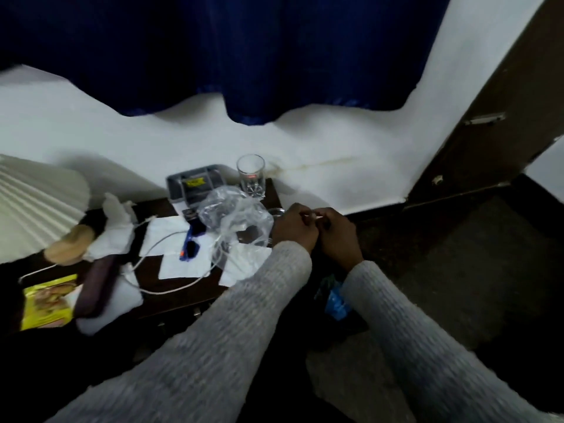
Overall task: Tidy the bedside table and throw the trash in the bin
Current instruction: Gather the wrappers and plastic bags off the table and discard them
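Both grips, left hand (294, 228) and right hand (337, 235), are pinched together on a small white scrap (316, 219) at the desk (171, 279) edge, beside a crumpled plastic bag (235, 221).

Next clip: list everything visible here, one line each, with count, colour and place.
table: one, dark brown, by the wall
glass: one, clear, upright at the back right corner
tray: one, grey, at the back, left of the glass
plastic bag: one, clear, crumpled mid-table
papers: several, white, flat on the table
cable: one, white, looped over the papers
sunglasses: one, blue frame, on the papers
packet: one, yellow, far left
curtain: one, dark blue, above
left hand: closed, meeting the right
right hand: pinching something small and white
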